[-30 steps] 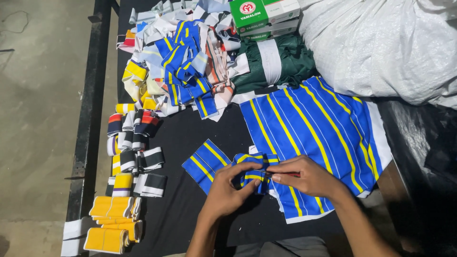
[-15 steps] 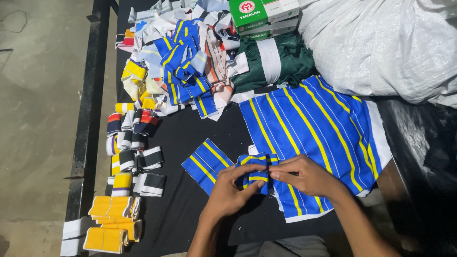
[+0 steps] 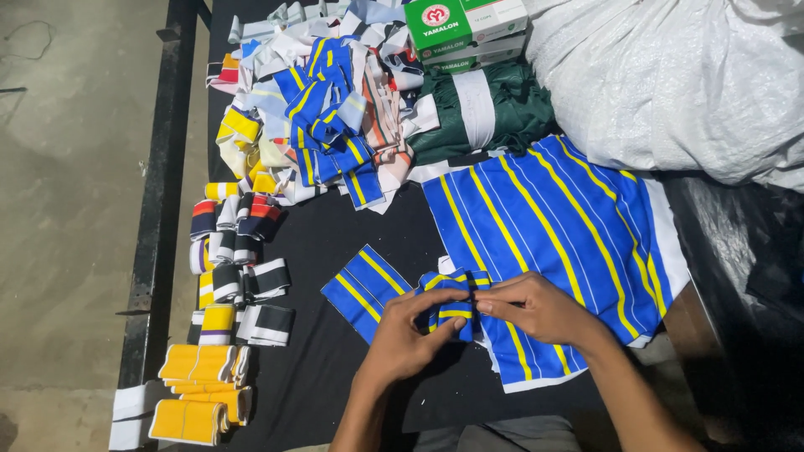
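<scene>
Hands meet mid-table: left hand [image 3: 406, 339] and right hand [image 3: 536, 308] both pinch a small blue-yellow striped strip [image 3: 448, 303], folded I think. It sits between a flat striped piece [image 3: 364, 289] and the big striped panel [image 3: 544, 226]. Folded bundles [image 3: 234, 285] lie further left.

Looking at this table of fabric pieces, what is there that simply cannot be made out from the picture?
Head view only:
- The small blue striped piece: its middle is covered by the left hand and right hand, so how it is folded is hidden.
- The large blue striped panel: its upper right corner lies under the white sack.
- The green box: cut off by the top edge.
- The scrap pile: lower layers are buried.
</scene>
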